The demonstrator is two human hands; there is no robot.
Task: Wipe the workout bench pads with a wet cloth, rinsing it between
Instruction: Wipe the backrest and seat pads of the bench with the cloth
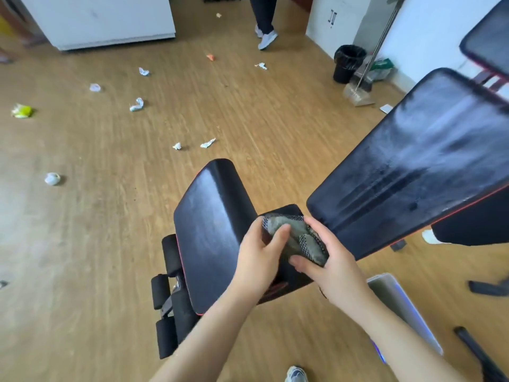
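A black workout bench stands on the wood floor. Its seat pad [209, 232] lies at centre and its raised back pad [413, 166] at right shows pale wet streaks. Above the gap between the two pads I hold a crumpled grey-green cloth [296, 238] with a dark mesh side. My left hand [261, 260] grips its left end, thumb on top. My right hand [327, 266] holds its right end from below. A grey basin with a blue rim [396, 301] sits on the floor under my right forearm.
Crumpled paper scraps [137, 104] litter the floor at left and centre. A black bin [347, 63] and a broom with dustpan [358, 96] stand by the right wall. Another person's legs [264, 26] are at the top. Foam rollers [165, 293] stick out beside the seat.
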